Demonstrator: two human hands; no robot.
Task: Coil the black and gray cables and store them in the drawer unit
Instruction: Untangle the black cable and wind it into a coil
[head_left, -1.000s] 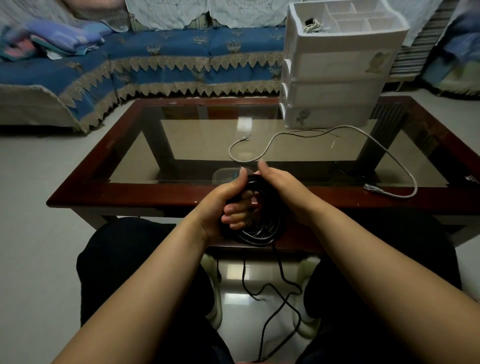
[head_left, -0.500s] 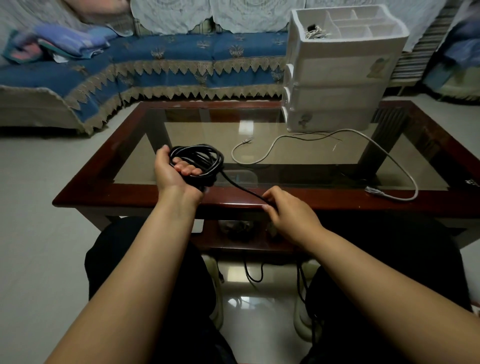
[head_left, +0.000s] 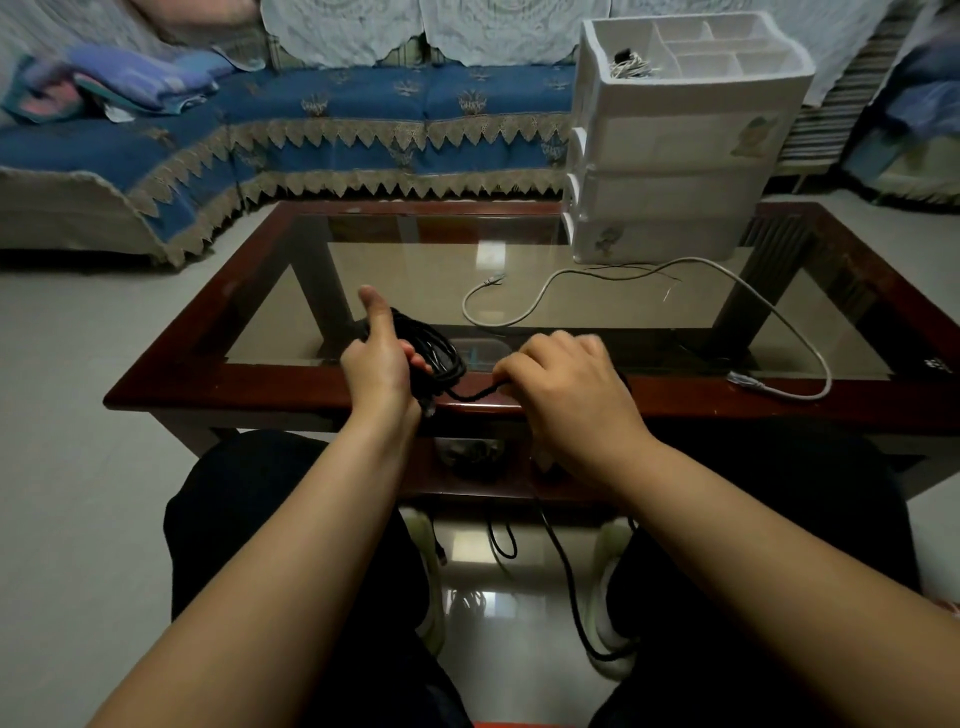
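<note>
My left hand (head_left: 378, 358) holds a coil of black cable (head_left: 441, 349) over the near edge of the table, thumb pointing up. My right hand (head_left: 566, 384) pinches the black cable's loose strand just right of the coil; the rest of the strand drops to the floor between my legs. A gray cable (head_left: 540, 304) lies uncoiled on the glass top, curving to the table's right front edge. The white drawer unit (head_left: 670, 150) stands at the table's far right, all drawers closed, with a small coiled cable in its top tray.
The glass-topped wooden coffee table (head_left: 311, 387) is right in front of my knees. A blue-covered sofa (head_left: 311, 130) runs along the far side and left. Thin dark wires lie near the drawer unit's base. The floor is pale tile.
My left hand with the coil moved right and toward me, thumb now raised. My right hand rose onto the table edge and came close to the coil, drawing up more strand.
</note>
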